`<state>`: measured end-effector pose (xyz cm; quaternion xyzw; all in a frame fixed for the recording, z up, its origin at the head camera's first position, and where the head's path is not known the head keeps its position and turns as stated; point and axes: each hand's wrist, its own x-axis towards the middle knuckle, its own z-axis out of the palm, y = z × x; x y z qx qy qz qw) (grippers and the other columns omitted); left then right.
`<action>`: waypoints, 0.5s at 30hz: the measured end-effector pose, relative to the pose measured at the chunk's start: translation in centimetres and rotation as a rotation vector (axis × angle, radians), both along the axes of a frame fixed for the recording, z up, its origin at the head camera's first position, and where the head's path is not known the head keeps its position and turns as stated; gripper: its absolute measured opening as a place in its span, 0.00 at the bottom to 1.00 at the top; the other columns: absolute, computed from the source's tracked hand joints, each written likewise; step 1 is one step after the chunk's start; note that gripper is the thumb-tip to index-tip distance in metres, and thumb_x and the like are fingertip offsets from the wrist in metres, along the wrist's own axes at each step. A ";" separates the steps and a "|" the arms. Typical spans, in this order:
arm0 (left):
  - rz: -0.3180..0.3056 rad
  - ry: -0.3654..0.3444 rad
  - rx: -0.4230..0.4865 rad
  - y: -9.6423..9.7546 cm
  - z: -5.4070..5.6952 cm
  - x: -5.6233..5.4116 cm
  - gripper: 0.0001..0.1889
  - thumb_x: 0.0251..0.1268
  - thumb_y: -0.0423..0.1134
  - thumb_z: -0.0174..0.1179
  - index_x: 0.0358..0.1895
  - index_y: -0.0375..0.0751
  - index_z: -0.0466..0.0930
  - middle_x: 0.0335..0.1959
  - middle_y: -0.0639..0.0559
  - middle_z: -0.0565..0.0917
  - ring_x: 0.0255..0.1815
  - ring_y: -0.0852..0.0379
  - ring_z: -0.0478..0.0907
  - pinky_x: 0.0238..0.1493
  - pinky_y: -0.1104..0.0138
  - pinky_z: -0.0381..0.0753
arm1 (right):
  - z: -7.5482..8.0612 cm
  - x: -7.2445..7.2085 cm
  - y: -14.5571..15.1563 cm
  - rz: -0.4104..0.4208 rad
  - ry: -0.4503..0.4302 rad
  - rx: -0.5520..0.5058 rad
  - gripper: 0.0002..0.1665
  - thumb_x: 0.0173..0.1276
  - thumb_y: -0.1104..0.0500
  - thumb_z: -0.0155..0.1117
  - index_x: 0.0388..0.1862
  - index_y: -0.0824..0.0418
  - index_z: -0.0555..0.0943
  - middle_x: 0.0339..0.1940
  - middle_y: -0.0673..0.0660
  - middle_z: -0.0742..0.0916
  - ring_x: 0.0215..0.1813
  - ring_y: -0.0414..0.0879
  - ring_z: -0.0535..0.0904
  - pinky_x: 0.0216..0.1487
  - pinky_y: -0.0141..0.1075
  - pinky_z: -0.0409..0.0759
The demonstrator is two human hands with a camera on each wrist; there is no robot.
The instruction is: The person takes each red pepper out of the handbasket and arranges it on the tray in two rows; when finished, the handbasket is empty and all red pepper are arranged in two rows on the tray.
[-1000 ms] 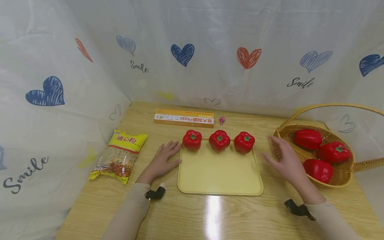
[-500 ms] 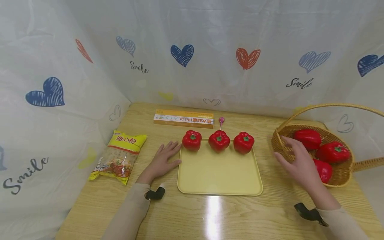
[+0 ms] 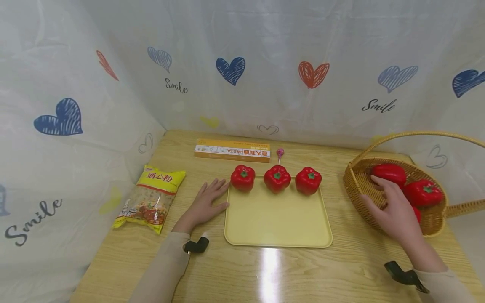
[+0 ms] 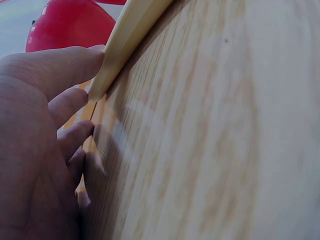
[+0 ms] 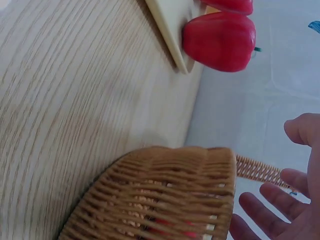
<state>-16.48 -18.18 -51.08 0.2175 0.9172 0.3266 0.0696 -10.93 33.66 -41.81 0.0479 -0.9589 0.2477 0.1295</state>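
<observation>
My left hand (image 3: pixel 206 203) lies on the table with fingers spread, its thumb touching the left edge of the yellow tray (image 3: pixel 278 223). In the left wrist view the thumb meets the tray's rim (image 4: pixel 117 55). Three red bell peppers, left (image 3: pixel 243 178), middle (image 3: pixel 277 179) and right (image 3: pixel 308 181), stand in a row along the tray's far edge. Above the wicker basket (image 3: pixel 358 202) hovers my right hand (image 3: pixel 399 214), fingers relaxed and holding nothing. Inside the basket are red peppers, one at the back (image 3: pixel 389 173), one at the right (image 3: pixel 423 192), and one mostly hidden under the hand.
A yellow bag of macaroni (image 3: pixel 151 198) lies to the left of my left hand. Behind the tray are a pasta box (image 3: pixel 232 150) and a pink lollipop (image 3: pixel 280 154). The basket's tall handle (image 3: pixel 413 134) arches at the right. A printed curtain encloses the table.
My right hand has moved rightward from beside the basket's left rim to over its inside, covering more of the nearest pepper. The left hand has stayed still.
</observation>
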 end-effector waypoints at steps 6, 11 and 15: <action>-0.001 0.003 0.007 0.0 0.0 0.1 0.36 0.74 0.53 0.59 0.80 0.48 0.60 0.81 0.48 0.57 0.84 0.47 0.44 0.81 0.49 0.30 | -0.2 0.3 1.3 -0.033 -0.037 -0.007 0.40 0.72 0.51 0.67 0.76 0.66 0.66 0.65 0.75 0.74 0.62 0.71 0.69 0.53 0.67 0.73; 0.000 0.008 0.012 0.0 0.0 0.0 0.36 0.74 0.53 0.60 0.80 0.48 0.60 0.81 0.48 0.58 0.84 0.46 0.44 0.82 0.49 0.30 | -0.5 0.6 2.4 -0.053 -0.055 -0.019 0.40 0.73 0.51 0.66 0.76 0.67 0.65 0.66 0.77 0.72 0.64 0.75 0.66 0.59 0.76 0.64; -0.001 0.010 0.016 0.0 0.0 0.0 0.36 0.74 0.52 0.60 0.80 0.47 0.60 0.81 0.48 0.58 0.84 0.46 0.44 0.82 0.49 0.30 | -0.6 0.8 3.3 -0.069 -0.069 -0.005 0.39 0.73 0.51 0.66 0.75 0.69 0.65 0.65 0.79 0.71 0.64 0.76 0.66 0.57 0.77 0.64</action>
